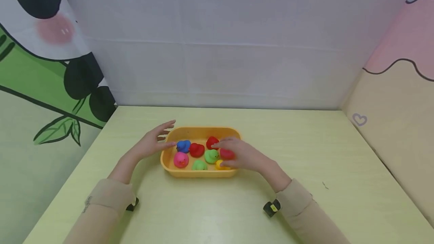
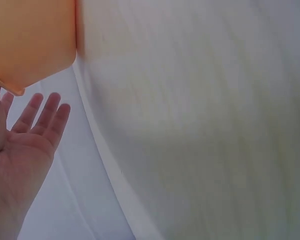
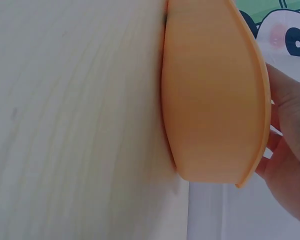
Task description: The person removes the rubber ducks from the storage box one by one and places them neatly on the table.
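Presently I find the yellow tray (image 1: 203, 174) on the table (image 1: 203, 214), toy ducks (image 1: 196, 150) inside; left hand (image 1: 149, 145), fingers extended, at its left end; right hand (image 1: 243, 154) over its right, grip indeterminable.

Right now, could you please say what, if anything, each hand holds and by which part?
The left hand holds nothing; whether the right hand grips a duck beneath it cannot be told.

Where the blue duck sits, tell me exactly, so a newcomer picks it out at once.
On the table stands an orange-yellow tray. At its left end, by the left hand, the blue duck sits just beyond the pink duck. It is the only blue one showing; its neighbours are pink and red.
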`<state>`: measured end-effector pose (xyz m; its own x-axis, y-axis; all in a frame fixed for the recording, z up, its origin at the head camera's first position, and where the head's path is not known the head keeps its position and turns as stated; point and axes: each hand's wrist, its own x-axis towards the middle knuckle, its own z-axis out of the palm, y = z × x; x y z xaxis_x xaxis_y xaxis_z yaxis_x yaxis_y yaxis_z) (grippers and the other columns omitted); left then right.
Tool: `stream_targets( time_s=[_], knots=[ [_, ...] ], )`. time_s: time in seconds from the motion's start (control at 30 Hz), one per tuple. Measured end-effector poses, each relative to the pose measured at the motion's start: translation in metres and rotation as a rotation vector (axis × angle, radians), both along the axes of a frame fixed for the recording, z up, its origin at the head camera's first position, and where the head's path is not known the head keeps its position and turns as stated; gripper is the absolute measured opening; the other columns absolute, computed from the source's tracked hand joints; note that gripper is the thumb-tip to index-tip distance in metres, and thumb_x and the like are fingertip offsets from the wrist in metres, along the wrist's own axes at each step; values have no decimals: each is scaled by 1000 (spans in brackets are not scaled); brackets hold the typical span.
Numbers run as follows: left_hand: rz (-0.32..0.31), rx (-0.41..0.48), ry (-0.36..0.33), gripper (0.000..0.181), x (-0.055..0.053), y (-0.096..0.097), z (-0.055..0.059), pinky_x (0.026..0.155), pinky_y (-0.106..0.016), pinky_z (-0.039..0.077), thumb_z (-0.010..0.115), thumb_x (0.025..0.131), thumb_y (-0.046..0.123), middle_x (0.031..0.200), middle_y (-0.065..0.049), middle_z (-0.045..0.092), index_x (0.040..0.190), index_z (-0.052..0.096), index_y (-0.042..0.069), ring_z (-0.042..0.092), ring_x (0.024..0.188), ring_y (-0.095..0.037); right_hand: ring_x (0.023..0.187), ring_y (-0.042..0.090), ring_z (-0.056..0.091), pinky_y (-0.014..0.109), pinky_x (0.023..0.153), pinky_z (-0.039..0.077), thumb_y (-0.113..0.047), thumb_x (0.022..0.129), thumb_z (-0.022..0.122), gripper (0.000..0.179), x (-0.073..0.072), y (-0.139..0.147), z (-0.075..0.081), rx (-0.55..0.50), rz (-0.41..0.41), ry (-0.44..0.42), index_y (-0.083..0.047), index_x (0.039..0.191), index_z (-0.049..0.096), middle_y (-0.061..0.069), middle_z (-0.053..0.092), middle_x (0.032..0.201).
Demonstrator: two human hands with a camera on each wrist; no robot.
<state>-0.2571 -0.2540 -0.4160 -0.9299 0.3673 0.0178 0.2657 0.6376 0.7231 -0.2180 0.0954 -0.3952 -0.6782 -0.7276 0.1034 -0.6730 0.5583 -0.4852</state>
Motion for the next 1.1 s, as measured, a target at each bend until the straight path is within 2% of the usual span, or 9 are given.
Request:
stream_targets(
  time_s=[0.23,0.43,0.67,0.93,1.1],
  knots=[
    [6,-11,-49,77,-3,0,0,98,-49,46,70,84,39,140,-14,44,147,31,19,48,123,-36,117,19,50,35,100,45,-28,82,74,44,-4,2,-4,14,67,28,-14,122,64,-3,65,117],
    [17,-26,-93,71,-5,2,-1,94,-48,48,68,84,42,138,-11,47,144,37,21,50,120,-35,109,14,54,36,103,41,-27,81,75,31,-9,0,-5,39,116,21,-15,109,70,-5,69,107],
    [25,-36,-113,70,-4,2,-1,93,-50,48,69,83,45,139,-10,47,142,40,23,48,121,-35,100,9,54,29,95,45,-30,81,75,28,-11,-3,-5,121,92,3,-20,107,71,-12,67,104],
    [40,-28,-125,70,-2,1,1,95,-52,46,68,83,45,140,-10,46,142,40,22,46,123,-35,89,9,51,26,88,45,-30,80,76,24,-13,-7,-2,186,86,36,-21,102,72,-12,66,95],
    [34,-1,-133,65,1,-4,2,95,-51,46,67,86,39,141,-10,46,143,41,20,47,123,-37,87,9,50,25,84,46,-30,80,76,23,-13,-8,-3,201,75,28,-22,101,72,-13,64,92]
  ],
)
